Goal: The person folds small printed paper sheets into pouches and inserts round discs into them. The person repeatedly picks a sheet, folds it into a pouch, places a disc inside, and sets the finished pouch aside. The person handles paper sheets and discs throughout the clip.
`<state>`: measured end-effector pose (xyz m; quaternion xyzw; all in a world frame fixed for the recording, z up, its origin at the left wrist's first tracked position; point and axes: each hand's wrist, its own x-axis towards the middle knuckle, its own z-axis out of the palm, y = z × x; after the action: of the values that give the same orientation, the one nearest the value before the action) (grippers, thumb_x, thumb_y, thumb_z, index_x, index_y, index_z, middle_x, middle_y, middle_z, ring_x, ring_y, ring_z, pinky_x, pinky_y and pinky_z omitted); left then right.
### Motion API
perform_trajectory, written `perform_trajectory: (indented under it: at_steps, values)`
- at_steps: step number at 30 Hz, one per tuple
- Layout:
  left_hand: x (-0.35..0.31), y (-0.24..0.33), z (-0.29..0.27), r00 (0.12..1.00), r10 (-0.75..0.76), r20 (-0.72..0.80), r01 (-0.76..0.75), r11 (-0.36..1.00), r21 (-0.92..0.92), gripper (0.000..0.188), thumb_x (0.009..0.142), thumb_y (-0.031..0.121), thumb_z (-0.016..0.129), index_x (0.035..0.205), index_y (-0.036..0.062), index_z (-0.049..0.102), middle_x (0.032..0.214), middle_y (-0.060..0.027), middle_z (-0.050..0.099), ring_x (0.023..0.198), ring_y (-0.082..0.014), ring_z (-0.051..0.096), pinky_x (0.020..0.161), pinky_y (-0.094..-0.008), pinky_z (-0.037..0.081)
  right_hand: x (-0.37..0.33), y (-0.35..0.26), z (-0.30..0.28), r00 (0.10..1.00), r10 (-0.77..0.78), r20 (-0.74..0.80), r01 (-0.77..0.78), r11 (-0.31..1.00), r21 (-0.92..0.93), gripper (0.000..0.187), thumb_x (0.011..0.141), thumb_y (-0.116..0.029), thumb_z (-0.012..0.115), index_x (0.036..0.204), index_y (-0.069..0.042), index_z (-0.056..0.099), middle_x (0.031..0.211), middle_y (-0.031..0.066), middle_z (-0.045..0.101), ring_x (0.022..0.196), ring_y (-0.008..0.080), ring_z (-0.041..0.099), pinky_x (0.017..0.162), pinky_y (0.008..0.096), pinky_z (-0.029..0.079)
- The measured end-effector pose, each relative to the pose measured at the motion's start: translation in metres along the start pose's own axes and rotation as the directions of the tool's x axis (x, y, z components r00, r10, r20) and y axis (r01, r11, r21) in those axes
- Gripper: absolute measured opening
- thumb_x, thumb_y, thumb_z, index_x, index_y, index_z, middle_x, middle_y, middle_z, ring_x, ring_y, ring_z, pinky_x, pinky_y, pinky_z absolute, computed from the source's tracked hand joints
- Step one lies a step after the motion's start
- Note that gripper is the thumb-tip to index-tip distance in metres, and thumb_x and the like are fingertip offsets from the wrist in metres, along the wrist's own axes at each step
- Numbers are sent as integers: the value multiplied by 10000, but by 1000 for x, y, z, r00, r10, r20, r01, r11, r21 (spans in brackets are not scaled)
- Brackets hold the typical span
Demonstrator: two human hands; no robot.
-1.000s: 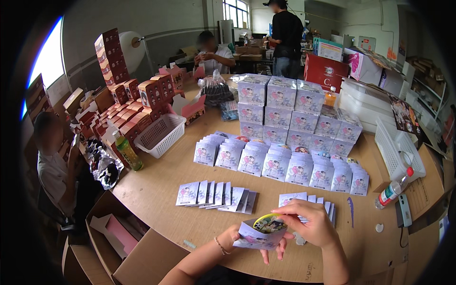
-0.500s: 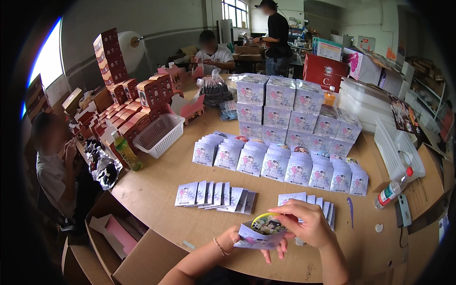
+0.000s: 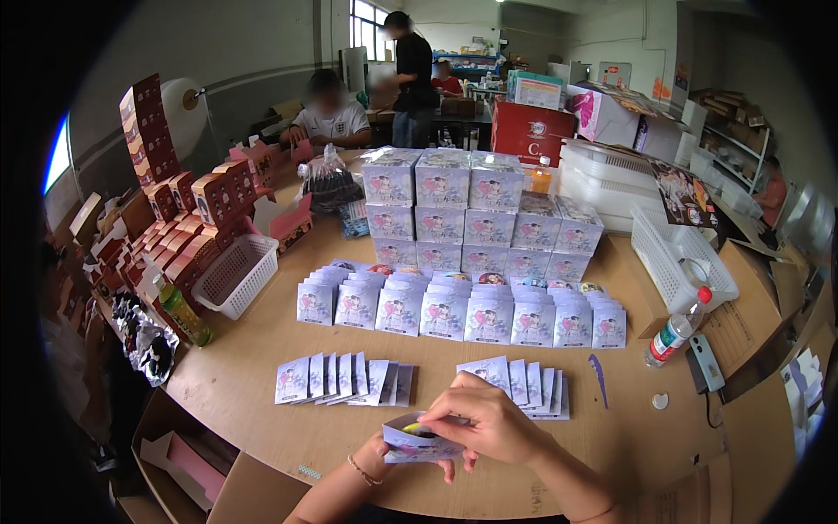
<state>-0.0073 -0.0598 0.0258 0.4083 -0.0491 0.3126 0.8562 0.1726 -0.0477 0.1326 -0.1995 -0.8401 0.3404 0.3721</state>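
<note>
My left hand (image 3: 374, 449) holds a small lilac paper envelope (image 3: 421, 451) from below, its mouth facing up. My right hand (image 3: 491, 421) is closed at the envelope's mouth, pinching a round yellow-rimmed badge (image 3: 414, 428). Most of that badge is inside the envelope, with only a strip of its yellow edge showing. Just beyond my hands lie two fanned rows of lilac envelopes, a left row (image 3: 336, 379) and a right row (image 3: 513, 384). Farther back, several stacks of envelopes (image 3: 445, 313) stand side by side, with coloured round edges peeking out behind some.
Lilac boxes (image 3: 463, 210) are piled behind the envelopes. At left are a white basket (image 3: 236, 284), a green drink bottle (image 3: 183, 313) and red-brown boxes (image 3: 192, 249). A red-capped bottle (image 3: 676, 332), power bank-like block (image 3: 705, 365) and purple strip (image 3: 599, 377) lie right. Other people are beyond.
The badge has gone down into the envelope; its printed face showed before and now only a bit of rim does. My right hand came lower with it. The whole view has swung rightward.
</note>
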Motion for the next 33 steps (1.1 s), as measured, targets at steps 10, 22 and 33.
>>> perform_trajectory:
  at_steps: [10, 22, 33]
  values:
    - [-1, -5, 3, 971, 46, -235, -15, 991, 131, 1133, 538, 616, 786, 1374, 30, 294, 1324, -185, 417, 1207, -353, 452, 1001, -555, 368, -16, -24, -11, 993, -121, 1, 108, 887, -449, 104, 749, -107, 714, 832, -64, 667, 793, 5, 581, 681, 177, 582, 604, 289, 485]
    - [36, -16, -4, 811, 89, -578, 66, 968, 242, 591, 928, 426, 490, 1369, 53, 364, 1334, -144, 452, 1240, -281, 433, 1051, -467, 344, -105, 105, -205, 727, 568, -386, -675, 694, -250, 121, 759, -17, 682, 799, 4, 570, 735, 47, 608, 593, 87, 554, 537, 255, 442]
    - [31, -16, -10, 768, 89, -635, 115, 955, 273, 328, 961, 210, 485, 1230, 22, 500, 1117, -70, 599, 1051, -180, 576, 934, -327, 439, -141, 228, -238, 751, 395, -529, -639, 638, -431, 394, 610, -87, 789, 905, -32, 533, 793, 47, 523, 655, 131, 486, 576, 287, 433]
